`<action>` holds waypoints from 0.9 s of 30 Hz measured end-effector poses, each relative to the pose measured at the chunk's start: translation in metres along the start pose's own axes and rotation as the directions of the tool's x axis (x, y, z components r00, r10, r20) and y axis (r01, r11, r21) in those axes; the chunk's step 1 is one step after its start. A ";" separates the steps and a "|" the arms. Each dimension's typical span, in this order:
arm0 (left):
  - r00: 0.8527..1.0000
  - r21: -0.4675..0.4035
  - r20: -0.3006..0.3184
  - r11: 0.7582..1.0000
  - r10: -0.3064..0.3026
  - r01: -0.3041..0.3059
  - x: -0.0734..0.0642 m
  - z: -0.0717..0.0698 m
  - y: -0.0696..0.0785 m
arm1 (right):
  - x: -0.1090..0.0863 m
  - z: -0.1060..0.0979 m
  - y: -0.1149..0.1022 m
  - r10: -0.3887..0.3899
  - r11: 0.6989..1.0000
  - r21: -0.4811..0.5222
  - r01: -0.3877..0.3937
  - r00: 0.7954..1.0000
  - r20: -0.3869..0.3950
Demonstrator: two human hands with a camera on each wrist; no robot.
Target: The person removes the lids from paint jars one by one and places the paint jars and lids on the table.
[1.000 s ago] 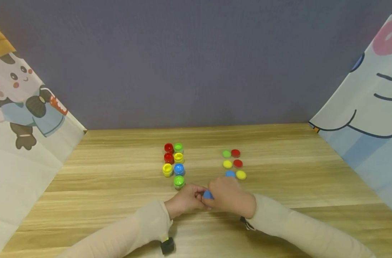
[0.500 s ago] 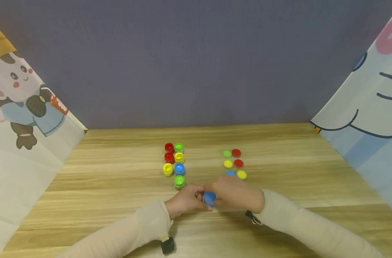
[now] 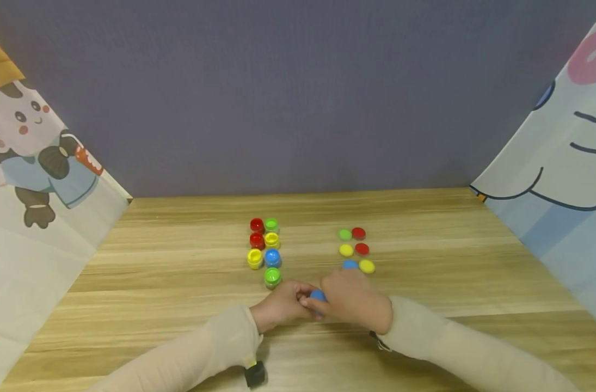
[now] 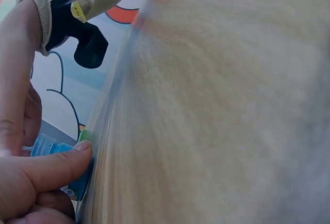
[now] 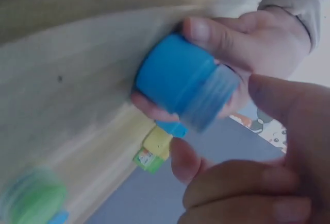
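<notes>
My left hand (image 3: 285,302) grips a small blue paint pot (image 5: 172,72) low over the table, thumb on one side and fingers on the other. A ribbed clear lid (image 5: 211,98) sits on the pot and faces my right hand (image 3: 351,296). In the right wrist view, the right thumb and curled forefinger lie on opposite sides of this lid, their tips right at its edge. The head view shows the right thumb overlapping the pot, whose blue top (image 3: 318,295) shows between the hands. The left wrist view shows the left thumb stretched along the pot.
Left of centre, several pots stand in two columns: red pots (image 3: 256,240), yellow ones (image 3: 255,258), a blue pot (image 3: 272,258) and green ones (image 3: 272,277). Right of centre lie coloured lids, including a red lid (image 3: 362,249) and a yellow lid (image 3: 367,266). A grey panel (image 3: 298,109) rises behind.
Half a second ago the right hand was turned away to the right, showing more of the blue pot's top. It has come back over the lid. The left hand stays put.
</notes>
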State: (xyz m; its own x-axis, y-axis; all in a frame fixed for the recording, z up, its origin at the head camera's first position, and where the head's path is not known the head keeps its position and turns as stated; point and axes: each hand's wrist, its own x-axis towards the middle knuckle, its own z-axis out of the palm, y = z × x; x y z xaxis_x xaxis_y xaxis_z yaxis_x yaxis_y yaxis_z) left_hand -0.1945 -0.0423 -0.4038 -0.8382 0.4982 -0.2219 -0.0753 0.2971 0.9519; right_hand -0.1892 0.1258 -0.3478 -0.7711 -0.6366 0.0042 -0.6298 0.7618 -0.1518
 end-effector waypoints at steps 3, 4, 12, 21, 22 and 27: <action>1.000 -0.001 -0.005 1.000 0.000 0.000 0.000 0.000 -0.001 | 0.001 0.004 -0.003 0.047 0.996 -0.069 -0.047 0.999 -0.010; 1.000 0.004 -0.007 1.000 0.001 -0.001 0.001 0.001 -0.001 | 0.001 0.004 -0.004 0.051 0.996 -0.074 -0.051 0.999 -0.011; 1.000 0.002 0.002 1.000 0.001 -0.001 0.002 0.000 -0.002 | 0.004 0.001 -0.001 -0.007 0.999 0.050 0.004 0.999 0.054; 1.000 0.015 0.002 1.000 0.000 0.000 -0.001 -0.002 0.000 | 0.003 -0.013 0.005 -0.155 0.984 0.102 0.146 0.984 0.083; 1.000 0.016 0.000 1.000 0.001 -0.001 -0.001 -0.002 0.000 | 0.003 -0.014 0.006 -0.174 0.981 0.104 0.166 0.982 0.073; 1.000 0.014 -0.004 1.000 0.002 -0.002 -0.002 -0.001 0.000 | 0.001 -0.015 0.009 -0.233 0.964 0.141 0.224 0.971 0.056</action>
State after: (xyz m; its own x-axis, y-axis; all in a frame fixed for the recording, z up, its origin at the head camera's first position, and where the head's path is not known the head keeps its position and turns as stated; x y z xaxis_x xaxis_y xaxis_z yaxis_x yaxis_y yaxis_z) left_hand -0.1934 -0.0438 -0.4028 -0.8407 0.4954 -0.2186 -0.0658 0.3072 0.9494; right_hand -0.1969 0.1337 -0.3341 -0.5965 -0.8024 -0.0154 -0.7667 0.5754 -0.2846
